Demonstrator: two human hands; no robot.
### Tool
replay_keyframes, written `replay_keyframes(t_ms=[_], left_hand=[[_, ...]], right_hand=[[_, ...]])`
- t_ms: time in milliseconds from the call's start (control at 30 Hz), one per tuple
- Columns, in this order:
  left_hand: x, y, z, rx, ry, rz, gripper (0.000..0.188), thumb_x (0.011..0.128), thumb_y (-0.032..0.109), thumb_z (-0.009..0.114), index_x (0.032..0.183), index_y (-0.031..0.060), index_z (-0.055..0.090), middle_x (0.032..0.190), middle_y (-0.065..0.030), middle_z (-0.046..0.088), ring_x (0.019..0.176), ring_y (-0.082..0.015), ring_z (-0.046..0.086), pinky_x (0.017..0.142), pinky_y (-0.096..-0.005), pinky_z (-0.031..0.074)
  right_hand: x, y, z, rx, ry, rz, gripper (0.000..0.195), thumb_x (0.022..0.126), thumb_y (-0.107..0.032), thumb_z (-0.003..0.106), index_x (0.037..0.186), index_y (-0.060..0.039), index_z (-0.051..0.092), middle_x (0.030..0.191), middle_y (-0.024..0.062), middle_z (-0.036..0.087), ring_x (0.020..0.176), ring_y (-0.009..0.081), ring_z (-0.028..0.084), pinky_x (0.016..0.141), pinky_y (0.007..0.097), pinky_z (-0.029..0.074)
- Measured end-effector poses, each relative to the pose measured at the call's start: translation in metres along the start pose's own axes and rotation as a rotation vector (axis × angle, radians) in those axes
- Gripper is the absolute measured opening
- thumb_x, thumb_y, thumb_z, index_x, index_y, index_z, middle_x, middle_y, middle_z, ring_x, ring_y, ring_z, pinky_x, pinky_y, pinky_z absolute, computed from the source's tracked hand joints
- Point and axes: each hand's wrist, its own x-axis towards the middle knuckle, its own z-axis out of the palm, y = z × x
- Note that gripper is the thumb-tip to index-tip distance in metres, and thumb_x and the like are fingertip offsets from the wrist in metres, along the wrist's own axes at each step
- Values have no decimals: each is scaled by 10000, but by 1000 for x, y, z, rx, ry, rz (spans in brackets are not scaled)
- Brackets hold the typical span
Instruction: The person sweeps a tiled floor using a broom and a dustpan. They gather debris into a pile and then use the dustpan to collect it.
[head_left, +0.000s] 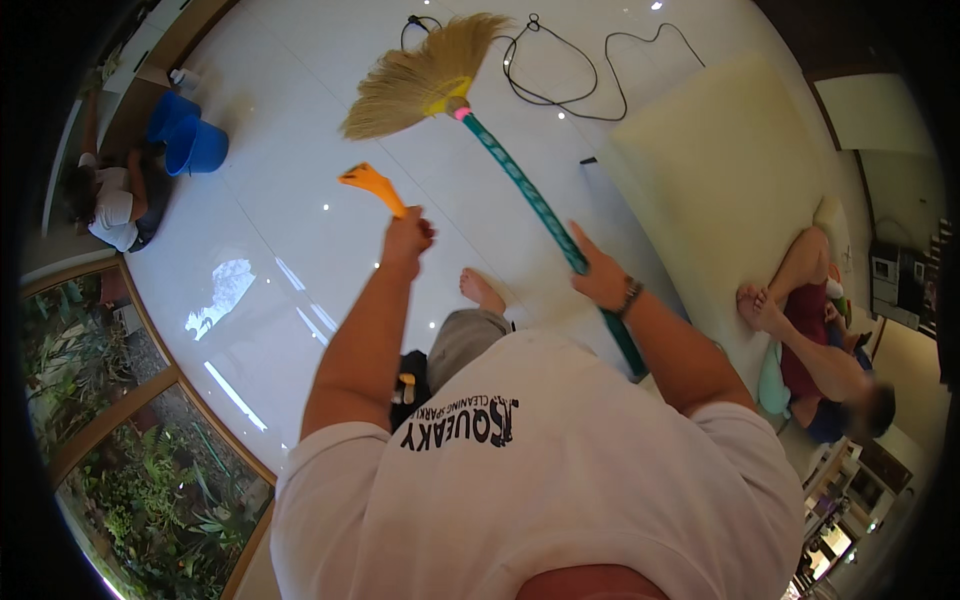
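My right hand (602, 279) grips the green patterned handle (531, 193) of a soft-bristle broom. The broom's tan fan-shaped head (425, 80) spreads out ahead of me, with yellow binding and a pink band where it joins the handle. In my left hand (408, 241) is an orange plastic hand tool (373, 186), perhaps a scraper, its flared end pointing forward and left. Fingers hide the rest of it. The two tools are apart, both above the glossy white tiled floor (300, 187). One bare foot (480, 289) shows below my hands.
A black cable (551, 100) lies looped beyond the broom. At right stands a cream sofa or bed (720, 165) with a person (817, 352) on it. Another person (112, 199) is low at left near blue buckets (199, 146). Framed glass panels (157, 480) flank the left side.
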Motion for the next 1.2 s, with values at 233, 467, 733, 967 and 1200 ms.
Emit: replay_keyframes(t_ms=[233,467,733,967,1200], left_hand=[[-12,-19,-131,509,270,-48,147,726,208,474,727,70,420,474,12,348,376,-96,367,334,-249,332],[19,-1,-139,790,210,-178,209,708,218,489,830,53,448,508,-14,386,381,-117,390,346,-268,350],[76,113,-96,929,-100,-111,164,744,237,482,808,93,436,539,24,379,425,-70,356,390,-217,326],[92,181,-192,1078,124,-207,150,739,206,476,805,75,446,512,18,383,392,-75,360,359,-222,320],[90,190,-229,1012,275,-273,156,730,181,482,826,61,454,525,6,394,394,-79,369,359,-224,328]], right_hand=[[-230,136,23,-427,65,891,283,662,-149,539,924,-60,481,853,169,553,828,312,526,715,387,418],[-369,104,71,-114,-80,1439,371,636,-101,583,984,-28,479,793,132,557,707,215,546,606,328,439],[-258,113,147,423,-188,1397,87,684,-120,536,678,-38,508,544,111,497,463,215,488,407,342,386],[44,88,184,980,-107,1275,105,642,-90,510,565,-98,438,467,51,414,350,160,395,310,286,297],[241,0,122,984,-141,682,171,635,-140,532,764,-41,480,562,54,463,454,163,449,434,278,385]])
